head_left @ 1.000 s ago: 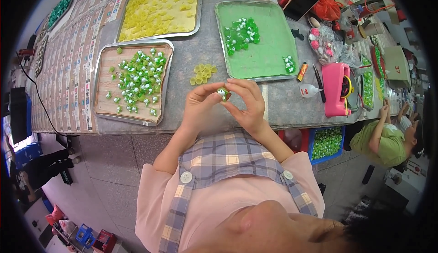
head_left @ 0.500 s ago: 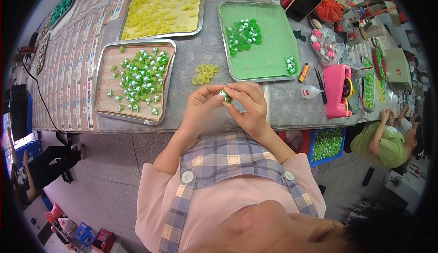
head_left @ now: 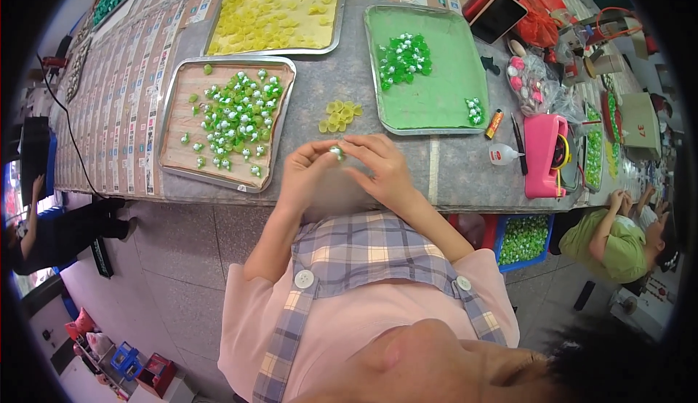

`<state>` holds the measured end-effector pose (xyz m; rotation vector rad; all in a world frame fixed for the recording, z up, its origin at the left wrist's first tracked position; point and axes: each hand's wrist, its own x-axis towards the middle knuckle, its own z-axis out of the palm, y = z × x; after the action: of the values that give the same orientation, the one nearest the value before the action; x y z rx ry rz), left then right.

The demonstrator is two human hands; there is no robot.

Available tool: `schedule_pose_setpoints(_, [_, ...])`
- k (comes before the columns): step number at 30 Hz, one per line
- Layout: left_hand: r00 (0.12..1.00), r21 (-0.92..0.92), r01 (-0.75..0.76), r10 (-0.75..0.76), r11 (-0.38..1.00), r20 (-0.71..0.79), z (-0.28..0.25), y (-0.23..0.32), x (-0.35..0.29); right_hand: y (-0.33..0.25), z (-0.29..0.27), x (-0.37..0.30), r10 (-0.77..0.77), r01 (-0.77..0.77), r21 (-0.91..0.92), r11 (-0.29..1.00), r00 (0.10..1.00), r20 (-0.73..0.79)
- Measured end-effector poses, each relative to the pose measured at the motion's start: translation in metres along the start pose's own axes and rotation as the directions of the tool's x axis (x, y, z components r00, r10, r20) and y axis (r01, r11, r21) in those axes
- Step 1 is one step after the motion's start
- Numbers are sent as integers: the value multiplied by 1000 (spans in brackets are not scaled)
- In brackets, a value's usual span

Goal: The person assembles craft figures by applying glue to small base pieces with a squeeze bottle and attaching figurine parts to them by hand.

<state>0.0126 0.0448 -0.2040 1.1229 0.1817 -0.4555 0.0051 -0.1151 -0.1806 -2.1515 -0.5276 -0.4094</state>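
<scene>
You had both hands raised together over the near edge of the grey table, fingertips meeting. Your left hand was curled, its thumb and forefinger pinched shut on a small green-and-white piece. Your right hand came in from the other side, its fingers bent over the top of that same piece and touching it, so the piece sat between the two sets of fingertips, nearly closed in by them. Only a sliver of it showed; its exact shape could not be told.

Just beyond your fingertips, on the table, lay a small heap of pale yellow discs. To the far left of your hands stood a metal tray with a brown base, scattered with many green-and-white pieces like the one you held. Farther off, a second metal tray was filled with yellow discs. To the right of the heap sat a green tray with one cluster of green pieces at its far end and a smaller cluster at its near right corner. Right of that stood a pink box-shaped tool, a small white bottle lying beside it. Below the table's right end was a blue bin of green pieces, with another person in a green top crouched near it.
</scene>
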Motion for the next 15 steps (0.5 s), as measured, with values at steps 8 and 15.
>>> schedule_pose_setpoints(8, [703, 965, -114, 705, 237, -90, -87, 47, 15, 40, 36, 25, 50, -47, -160, 986, 999, 15])
schedule_pose_setpoints(15, [611, 998, 19, 790, 58, -57, -92, 41, 26, 43, 65, 44, 70, -7, -459, 888, 990, 120])
